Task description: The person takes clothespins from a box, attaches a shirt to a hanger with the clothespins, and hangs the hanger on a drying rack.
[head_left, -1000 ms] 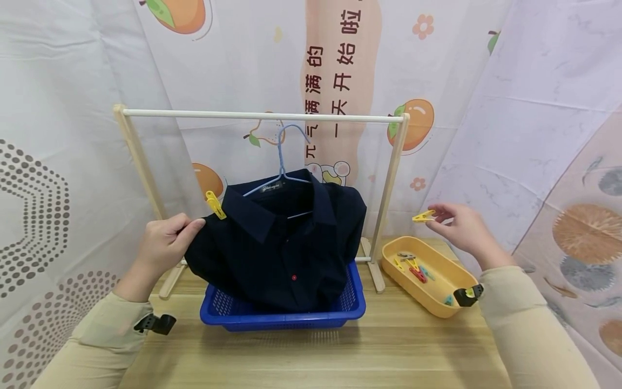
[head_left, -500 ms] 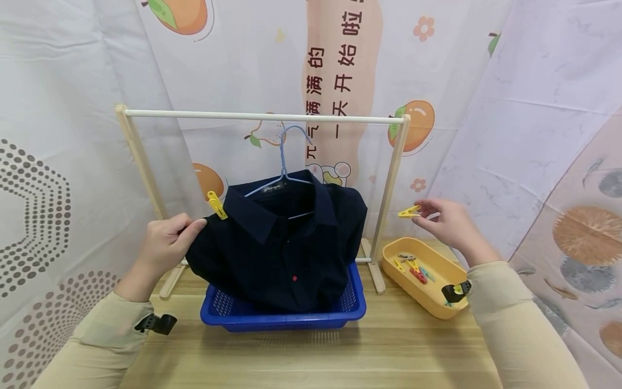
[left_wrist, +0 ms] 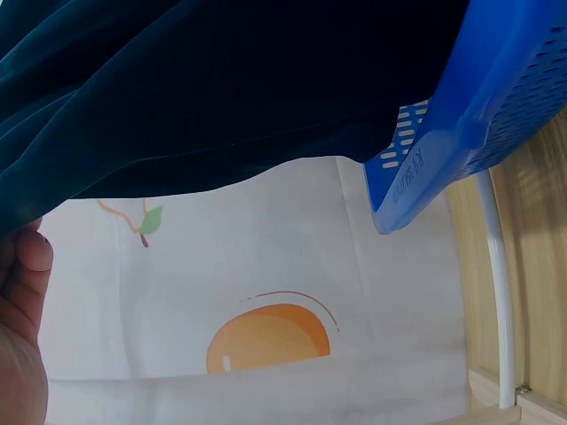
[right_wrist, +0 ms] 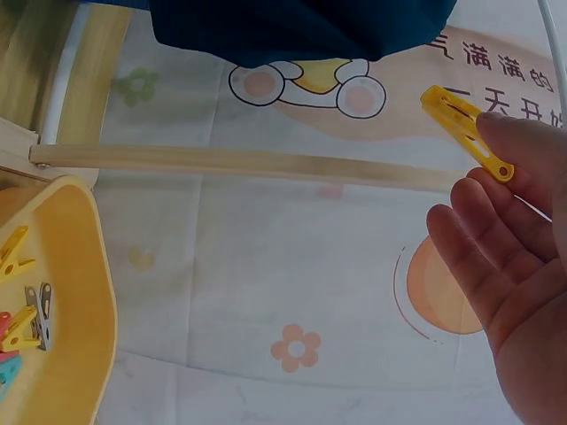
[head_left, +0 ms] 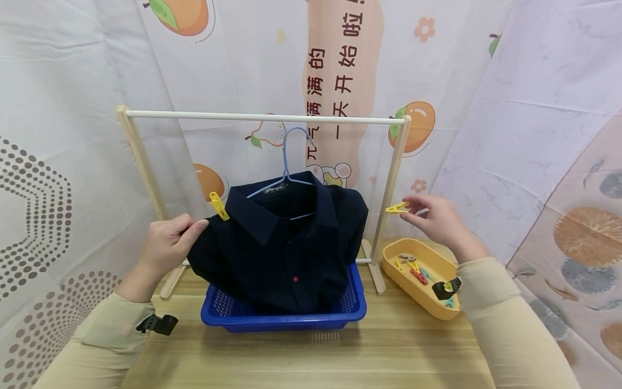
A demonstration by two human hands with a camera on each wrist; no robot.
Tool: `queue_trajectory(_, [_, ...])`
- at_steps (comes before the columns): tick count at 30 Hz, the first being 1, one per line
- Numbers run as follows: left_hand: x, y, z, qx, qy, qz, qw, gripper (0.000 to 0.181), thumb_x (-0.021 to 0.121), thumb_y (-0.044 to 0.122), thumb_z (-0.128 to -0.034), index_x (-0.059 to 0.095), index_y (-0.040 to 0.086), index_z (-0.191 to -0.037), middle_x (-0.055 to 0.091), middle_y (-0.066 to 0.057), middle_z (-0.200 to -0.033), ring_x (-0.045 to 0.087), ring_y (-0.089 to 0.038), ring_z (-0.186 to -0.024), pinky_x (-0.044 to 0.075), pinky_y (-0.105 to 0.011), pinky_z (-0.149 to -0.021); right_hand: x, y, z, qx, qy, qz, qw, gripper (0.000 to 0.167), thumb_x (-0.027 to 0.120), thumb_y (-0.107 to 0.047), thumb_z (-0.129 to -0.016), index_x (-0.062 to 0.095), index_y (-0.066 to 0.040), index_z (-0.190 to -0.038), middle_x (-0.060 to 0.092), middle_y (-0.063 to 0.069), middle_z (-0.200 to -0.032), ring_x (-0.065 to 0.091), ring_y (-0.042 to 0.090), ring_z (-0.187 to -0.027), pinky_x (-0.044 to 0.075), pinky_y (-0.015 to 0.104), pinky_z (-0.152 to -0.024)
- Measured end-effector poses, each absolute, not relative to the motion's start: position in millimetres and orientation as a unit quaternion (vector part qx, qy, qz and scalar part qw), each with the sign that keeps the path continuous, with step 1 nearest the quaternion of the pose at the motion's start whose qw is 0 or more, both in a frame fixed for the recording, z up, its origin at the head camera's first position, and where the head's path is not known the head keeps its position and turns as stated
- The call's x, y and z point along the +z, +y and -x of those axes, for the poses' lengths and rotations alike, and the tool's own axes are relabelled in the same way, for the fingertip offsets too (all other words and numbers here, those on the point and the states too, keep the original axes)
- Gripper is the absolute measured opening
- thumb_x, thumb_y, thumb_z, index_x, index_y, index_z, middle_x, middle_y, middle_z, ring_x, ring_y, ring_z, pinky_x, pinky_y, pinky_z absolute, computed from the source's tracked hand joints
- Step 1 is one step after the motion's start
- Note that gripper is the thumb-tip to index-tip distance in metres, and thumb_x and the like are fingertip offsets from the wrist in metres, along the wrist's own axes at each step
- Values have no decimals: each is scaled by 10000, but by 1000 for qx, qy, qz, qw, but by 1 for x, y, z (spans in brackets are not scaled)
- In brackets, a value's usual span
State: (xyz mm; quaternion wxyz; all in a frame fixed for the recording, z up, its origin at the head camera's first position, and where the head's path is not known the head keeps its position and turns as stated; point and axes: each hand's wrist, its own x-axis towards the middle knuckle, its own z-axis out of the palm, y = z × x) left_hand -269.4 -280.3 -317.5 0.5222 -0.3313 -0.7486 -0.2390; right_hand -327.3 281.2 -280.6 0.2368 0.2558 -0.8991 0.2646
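A dark navy shirt (head_left: pixel 262 254) sits on a blue wire hanger (head_left: pixel 285 156), its lower part bunched in a blue basket (head_left: pixel 291 322). My left hand (head_left: pixel 167 243) pinches the shirt's shoulder edge at the left. Just beside those fingers, a yellow clothespin (head_left: pixel 220 206) is clipped on that shoulder. In my right hand (head_left: pixel 432 219) another yellow clothespin (head_left: pixel 397 208) is held between thumb and fingers, near the rack's right post and apart from the shirt. The right wrist view shows this clothespin (right_wrist: pixel 465 133) pinched near one end.
A drying rack with a white top bar (head_left: pixel 262 116) and wooden posts stands behind the basket. The hanger's hook is below the bar, not on it. At right, a yellow tray (head_left: pixel 413 292) holds several coloured clothespins (head_left: pixel 418 274). Printed curtains surround the wooden table (head_left: pixel 291 362).
My right hand has moved left with the yellow clothespin, from above the tray toward the rack's right post. The left hand keeps its grip on the shirt, nearly still.
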Motion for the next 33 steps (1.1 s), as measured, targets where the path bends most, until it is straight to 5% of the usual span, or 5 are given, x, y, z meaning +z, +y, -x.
queue_trajectory(33, [-316, -278, 270, -236, -748, 339, 520, 534, 526, 537, -1034, 486, 186, -633, 320, 148, -555, 273, 7, -456, 215, -178, -427, -257, 230, 339, 267, -869, -328, 256, 289, 773, -98, -926, 703, 10, -1185, 717, 86, -910, 706, 228, -807, 594, 437, -748])
